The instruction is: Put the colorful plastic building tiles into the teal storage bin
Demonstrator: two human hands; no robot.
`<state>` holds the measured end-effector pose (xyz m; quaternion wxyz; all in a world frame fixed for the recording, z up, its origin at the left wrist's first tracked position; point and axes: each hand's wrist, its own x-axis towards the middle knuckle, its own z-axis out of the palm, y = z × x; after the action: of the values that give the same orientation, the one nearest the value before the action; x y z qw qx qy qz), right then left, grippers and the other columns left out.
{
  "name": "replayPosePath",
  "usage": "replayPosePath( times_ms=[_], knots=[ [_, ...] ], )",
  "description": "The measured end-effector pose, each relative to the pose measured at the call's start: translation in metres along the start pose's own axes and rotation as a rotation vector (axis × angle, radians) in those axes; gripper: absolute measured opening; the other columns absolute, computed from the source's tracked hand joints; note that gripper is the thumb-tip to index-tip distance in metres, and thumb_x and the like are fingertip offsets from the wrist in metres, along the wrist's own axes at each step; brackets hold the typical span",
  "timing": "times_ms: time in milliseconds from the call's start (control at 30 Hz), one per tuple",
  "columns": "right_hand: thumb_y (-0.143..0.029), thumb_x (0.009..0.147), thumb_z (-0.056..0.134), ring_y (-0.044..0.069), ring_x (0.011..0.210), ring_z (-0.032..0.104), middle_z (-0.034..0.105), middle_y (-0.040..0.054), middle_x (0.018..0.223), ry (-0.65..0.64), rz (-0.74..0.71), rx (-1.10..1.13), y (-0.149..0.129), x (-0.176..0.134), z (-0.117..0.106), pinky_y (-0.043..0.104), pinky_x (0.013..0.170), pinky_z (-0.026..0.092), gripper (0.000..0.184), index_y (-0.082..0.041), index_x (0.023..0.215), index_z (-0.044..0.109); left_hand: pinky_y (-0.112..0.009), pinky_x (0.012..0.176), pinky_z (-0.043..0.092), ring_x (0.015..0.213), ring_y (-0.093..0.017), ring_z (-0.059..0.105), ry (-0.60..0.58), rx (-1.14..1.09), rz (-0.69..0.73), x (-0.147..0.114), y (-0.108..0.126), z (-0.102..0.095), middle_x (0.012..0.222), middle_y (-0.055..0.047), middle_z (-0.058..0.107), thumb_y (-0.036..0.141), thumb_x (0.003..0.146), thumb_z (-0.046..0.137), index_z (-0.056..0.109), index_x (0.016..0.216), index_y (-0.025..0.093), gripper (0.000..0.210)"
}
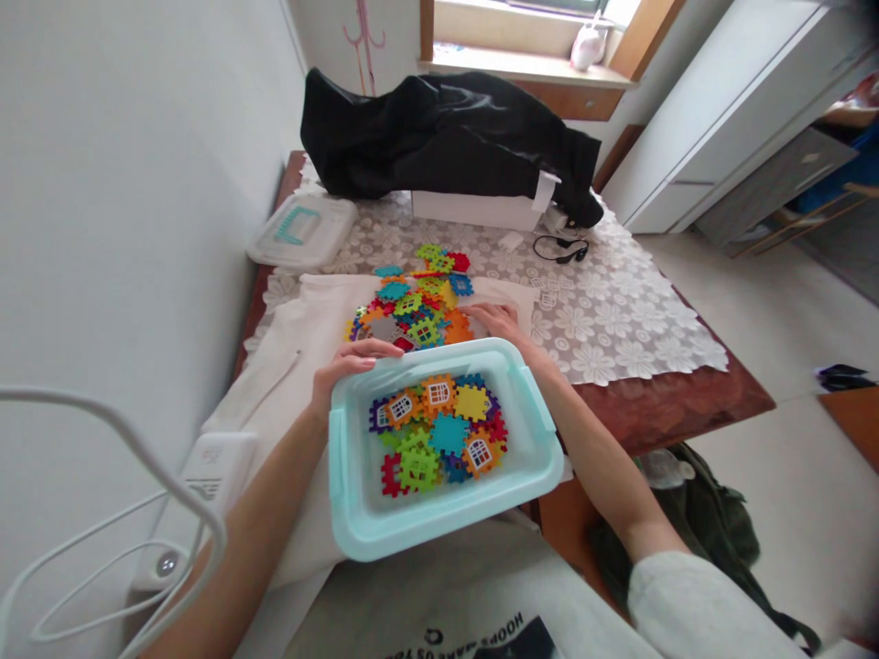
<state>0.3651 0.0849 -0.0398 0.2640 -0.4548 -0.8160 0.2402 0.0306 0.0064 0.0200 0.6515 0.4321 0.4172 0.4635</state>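
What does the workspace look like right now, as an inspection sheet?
Surface: table under lace cloth and white sheet.
Job's things: bin partly filled with tiles; more in pile behind it.
Clutter: lid, black garment, white box, earphones.
Hands: left hand on bin's far rim; right hand at pile.
Cables: white cable, lower left.
Surroundings: wall, window, cabinet, bag on floor.

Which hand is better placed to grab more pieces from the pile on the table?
Probably the right hand: it rests flat against the pile of plastic pieces on the table. The left hand is on the far rim of the turquoise bin.
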Motion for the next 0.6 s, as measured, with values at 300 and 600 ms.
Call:
replayPosePath(
  times_ms=[300, 600],
  knots=[
    [-0.035, 0.088, 0.076, 0.027, 0.105, 0.071, 0.08, 0.0069, 0.109, 0.077, 0.127, 0.136, 0.0, 0.003, 0.003, 0.044, 0.105, 0.054, 0.026, -0.024, 0.11, 0.071, -0.031, 0.068, 0.058, 0.075, -0.024, 0.075, -0.02, -0.002, -0.007, 0.003, 0.001, 0.0, 0.091, -0.007, 0.087, 0.033, 0.074, 0.08, 0.091, 0.088, 0.022, 0.021],
    [-0.064, 0.076, 0.096, 0.017, 0.075, 0.063, 0.068, -0.0035, 0.088, 0.275, 0.187, 0.958, -0.023, 0.005, -0.017, 0.029, 0.072, 0.055, 0.058, -0.03, 0.101, 0.056, -0.035, 0.07, 0.059, 0.079, -0.027, 0.075, -0.008, 0.056, 0.082, 0.0, -0.003, -0.001, 0.094, -0.006, 0.086, 0.037, 0.076, 0.081, 0.087, 0.081, 0.026, 0.014]
  ],
)
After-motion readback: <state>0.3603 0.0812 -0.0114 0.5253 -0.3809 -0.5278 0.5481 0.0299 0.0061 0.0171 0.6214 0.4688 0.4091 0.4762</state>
